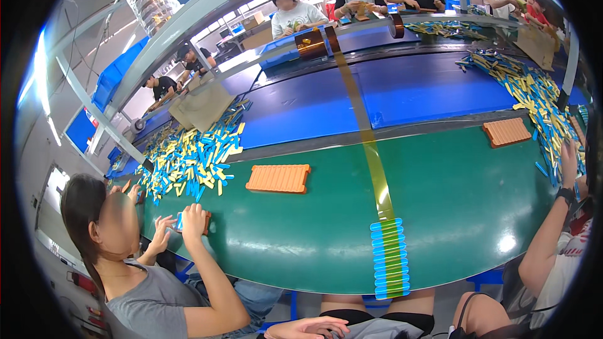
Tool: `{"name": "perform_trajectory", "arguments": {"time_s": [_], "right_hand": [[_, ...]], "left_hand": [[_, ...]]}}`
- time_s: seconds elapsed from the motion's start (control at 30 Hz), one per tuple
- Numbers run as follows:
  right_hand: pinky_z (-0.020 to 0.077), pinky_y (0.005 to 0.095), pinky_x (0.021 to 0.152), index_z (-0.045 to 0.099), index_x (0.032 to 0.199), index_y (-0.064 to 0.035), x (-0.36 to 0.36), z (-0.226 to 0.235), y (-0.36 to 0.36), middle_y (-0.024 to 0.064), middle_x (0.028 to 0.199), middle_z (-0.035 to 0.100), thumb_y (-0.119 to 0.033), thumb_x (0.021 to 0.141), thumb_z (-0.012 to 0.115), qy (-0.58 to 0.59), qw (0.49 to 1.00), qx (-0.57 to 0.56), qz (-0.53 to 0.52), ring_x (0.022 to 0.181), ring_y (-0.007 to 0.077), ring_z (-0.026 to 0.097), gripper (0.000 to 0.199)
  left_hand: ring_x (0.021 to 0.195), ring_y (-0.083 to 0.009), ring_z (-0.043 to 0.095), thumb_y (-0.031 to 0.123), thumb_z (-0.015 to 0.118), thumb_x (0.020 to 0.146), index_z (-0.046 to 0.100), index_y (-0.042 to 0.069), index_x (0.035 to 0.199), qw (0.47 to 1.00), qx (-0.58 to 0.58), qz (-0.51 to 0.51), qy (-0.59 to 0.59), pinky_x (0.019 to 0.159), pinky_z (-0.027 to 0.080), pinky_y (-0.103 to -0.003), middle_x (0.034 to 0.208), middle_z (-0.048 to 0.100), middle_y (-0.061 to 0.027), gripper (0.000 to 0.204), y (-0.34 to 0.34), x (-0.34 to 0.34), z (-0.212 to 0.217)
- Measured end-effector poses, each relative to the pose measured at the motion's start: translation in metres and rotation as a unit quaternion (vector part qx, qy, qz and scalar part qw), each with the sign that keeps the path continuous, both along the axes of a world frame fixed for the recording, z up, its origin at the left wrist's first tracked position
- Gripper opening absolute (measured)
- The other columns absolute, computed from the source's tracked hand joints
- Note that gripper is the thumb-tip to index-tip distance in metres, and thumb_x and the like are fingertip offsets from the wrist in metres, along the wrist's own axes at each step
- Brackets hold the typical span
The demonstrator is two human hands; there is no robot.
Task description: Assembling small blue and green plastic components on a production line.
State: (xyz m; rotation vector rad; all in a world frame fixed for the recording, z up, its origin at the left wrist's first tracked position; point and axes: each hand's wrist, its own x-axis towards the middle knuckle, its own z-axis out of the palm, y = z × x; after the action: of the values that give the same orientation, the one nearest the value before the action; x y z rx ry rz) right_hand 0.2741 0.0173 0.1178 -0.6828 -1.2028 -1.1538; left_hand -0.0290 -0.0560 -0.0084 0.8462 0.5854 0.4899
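My left hand (pixel 309 327) rests low over my lap, at the bottom edge of the view, its fingers loosely stretched out and holding nothing. My right hand is out of view. In front of me, a row of short blue strips (pixel 380 257) lies side by side on the green tabletop (pixel 301 232), its near end at the table's edge. Translucent amber tape (pixel 375 175) runs lengthwise over the strips. From there the tape stretches away across the table to a narrow tape roll (pixel 332 38) on the far rail. Neither hand touches the strips or the tape.
Heaps of blue and yellow strips (pixel 191 157) lie at left, with more strips (pixel 534 97) at right. Ridged orange trays (pixel 278 179) (pixel 506 132) sit on the table. A person at left (pixel 157 276) handles a small tray; another arm (pixel 543 245) reaches in from the right.
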Motion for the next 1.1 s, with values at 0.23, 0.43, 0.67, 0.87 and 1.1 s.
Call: {"name": "perform_trajectory", "arguments": {"time_s": [0.23,0.43,0.67,0.87,1.1], "right_hand": [[0.045,0.0278,0.062,0.059,0.074,0.0009,-0.001,-0.001,0.001,0.0107,0.073,0.058,-0.012,0.074,0.058,-0.021,0.992,-0.026,0.118,0.067,0.0201,0.056,0.013],[0.045,0.0275,0.06,0.059,0.073,0.0008,-0.003,-0.001,0.004,0.0103,0.072,0.058,-0.012,0.073,0.059,-0.043,0.974,-0.054,0.216,0.065,0.0199,0.056,0.012],[0.045,0.0272,0.058,0.059,0.072,0.0007,-0.005,0.002,0.006,0.01,0.07,0.058,-0.011,0.072,0.059,-0.068,0.941,-0.08,0.322,0.063,0.0197,0.056,0.012],[0.045,0.0269,0.057,0.059,0.071,0.0007,-0.007,0.004,0.008,0.0096,0.068,0.058,-0.011,0.07,0.06,-0.097,0.901,-0.096,0.411,0.061,0.0195,0.056,0.011],[0.045,0.0265,0.055,0.06,0.069,0.0006,-0.012,0.006,0.01,0.0093,0.066,0.059,-0.01,0.069,0.06,-0.128,0.84,-0.119,0.513,0.059,0.0193,0.056,0.011]], "left_hand": [[0.107,-0.0254,0.043,0.021,0.046,0.087,0.035,-0.002,0.123,0.999,-0.035,0.002,0.02,0.088,0.035,-0.037,0.115,0.043,-0.0189,0.044,-0.004,0.004,-0.002],[0.097,-0.0202,0.048,0.019,0.058,0.08,0.03,-0.001,0.126,1.0,-0.011,0.001,-0.02,0.083,0.039,-0.032,0.114,0.045,-0.0138,0.057,0.0,0.002,-0.008],[0.106,-0.0205,0.042,0.019,0.051,0.084,0.028,0.0,0.128,0.999,-0.03,-0.022,-0.025,0.088,0.035,-0.033,0.12,0.041,-0.0137,0.053,0.002,0.004,-0.007],[0.099,-0.0195,0.047,0.019,0.057,0.081,0.03,-0.001,0.126,1.0,0.002,-0.006,-0.026,0.085,0.037,-0.033,0.115,0.045,-0.0138,0.056,0.0,0.004,-0.006],[0.101,-0.0186,0.046,0.018,0.056,0.082,0.029,-0.001,0.127,0.999,0.02,-0.009,-0.033,0.086,0.037,-0.032,0.117,0.044,-0.0133,0.056,-0.002,0.001,-0.013]]}}
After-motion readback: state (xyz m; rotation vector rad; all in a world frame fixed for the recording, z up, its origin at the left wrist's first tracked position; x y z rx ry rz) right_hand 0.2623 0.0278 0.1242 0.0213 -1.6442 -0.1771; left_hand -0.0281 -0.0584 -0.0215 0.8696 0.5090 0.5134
